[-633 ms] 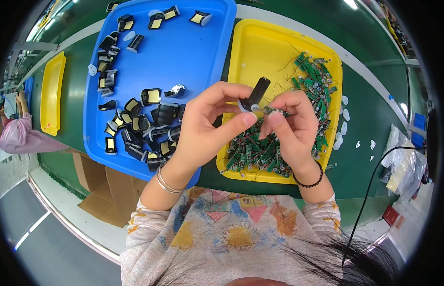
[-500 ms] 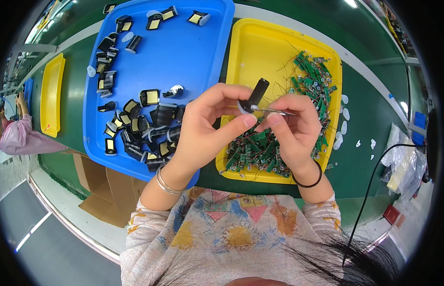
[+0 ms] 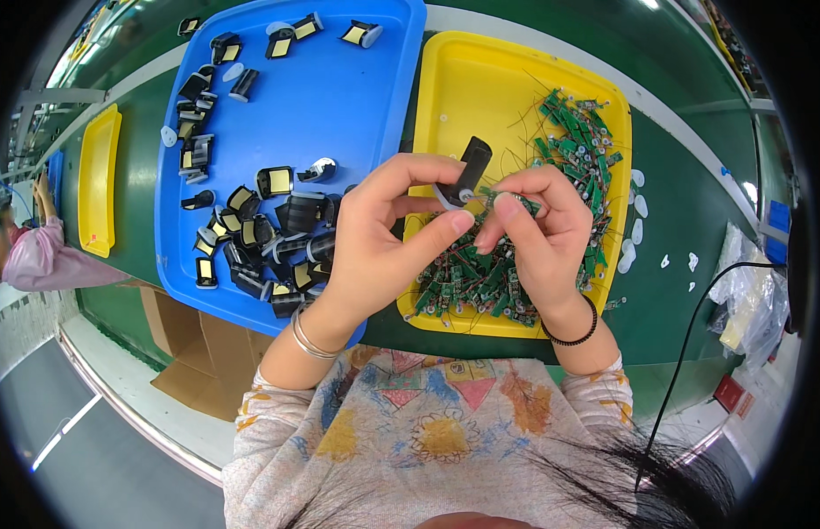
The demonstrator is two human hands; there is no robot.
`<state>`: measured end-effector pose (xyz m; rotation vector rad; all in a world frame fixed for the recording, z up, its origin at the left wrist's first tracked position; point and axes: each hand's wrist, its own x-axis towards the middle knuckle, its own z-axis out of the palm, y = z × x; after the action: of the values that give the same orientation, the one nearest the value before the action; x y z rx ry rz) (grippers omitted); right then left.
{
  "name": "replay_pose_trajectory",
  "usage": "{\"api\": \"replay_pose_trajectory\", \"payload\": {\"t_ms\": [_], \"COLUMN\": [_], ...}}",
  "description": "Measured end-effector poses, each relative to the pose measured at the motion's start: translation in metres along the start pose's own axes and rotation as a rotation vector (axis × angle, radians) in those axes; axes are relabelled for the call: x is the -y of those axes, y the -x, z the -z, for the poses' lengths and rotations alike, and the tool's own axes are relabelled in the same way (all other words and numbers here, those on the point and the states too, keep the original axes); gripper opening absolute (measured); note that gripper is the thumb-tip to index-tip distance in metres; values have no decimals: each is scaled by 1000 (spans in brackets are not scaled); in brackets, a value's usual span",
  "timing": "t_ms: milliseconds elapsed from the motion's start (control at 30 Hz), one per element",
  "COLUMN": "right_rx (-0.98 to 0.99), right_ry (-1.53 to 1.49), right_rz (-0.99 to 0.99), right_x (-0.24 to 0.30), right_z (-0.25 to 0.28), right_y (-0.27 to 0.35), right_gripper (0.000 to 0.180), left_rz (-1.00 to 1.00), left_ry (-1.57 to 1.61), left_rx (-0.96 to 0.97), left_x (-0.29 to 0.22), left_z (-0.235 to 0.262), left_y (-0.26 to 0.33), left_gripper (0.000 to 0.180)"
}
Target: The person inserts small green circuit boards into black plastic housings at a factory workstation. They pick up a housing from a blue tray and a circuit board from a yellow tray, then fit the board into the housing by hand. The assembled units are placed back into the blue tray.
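Note:
Over the left part of the yellow tray (image 3: 480,84), my left hand (image 3: 366,242) pinches a black plastic housing (image 3: 477,161) with a pale rounded end piece between thumb and fingers. My right hand (image 3: 551,238) is closed on a small green circuit board (image 3: 530,208), held right beside the housing. A small round whitish part (image 3: 465,195) sits at the housing's lower end, facing the board. Whether it is joined to the board is too small to tell. Below my hands, a heap of green circuit boards (image 3: 480,286) with thin wires lies in the tray.
To the left stands a large blue tray (image 3: 339,106) with several black housings (image 3: 304,212) inside. White oval pieces (image 3: 639,207) lie right of the yellow tray. A black cable (image 3: 679,353) and plastic bags (image 3: 749,291) are at far right. A co-worker in pink (image 3: 53,256) is at far left.
The circuit board in my right fingers has turned, showing more of its green face instead of a thin edge. The black housing in my left hand has tilted slightly.

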<state>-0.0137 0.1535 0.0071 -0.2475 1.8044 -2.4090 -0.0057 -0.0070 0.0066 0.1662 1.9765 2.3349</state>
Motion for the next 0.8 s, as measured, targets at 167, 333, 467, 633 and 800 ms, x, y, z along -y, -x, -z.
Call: {"api": "replay_pose_trajectory", "payload": {"t_ms": [167,333,467,633,800], "right_rx": [-5,11,17,57,79], "right_ry": [7,-6,-32,76,166], "right_rz": [-46,-41,-43,58,115], "right_x": [3,3,3,-1,-1], "right_z": [-5,-6,-8,-8,-8], "right_y": [4,7,8,9,10], "right_gripper": [9,10,10,11,14], "left_rz": [-13,-65,-81,27,42], "left_ry": [88,101,136,372,493], "left_rx": [-40,-17,-18,57,73], "left_x": [1,0,-1,1,1], "left_z": [-4,-4,-5,1,2], "left_y": [2,2,3,2,2], "left_gripper": [25,21,18,13,10]}}
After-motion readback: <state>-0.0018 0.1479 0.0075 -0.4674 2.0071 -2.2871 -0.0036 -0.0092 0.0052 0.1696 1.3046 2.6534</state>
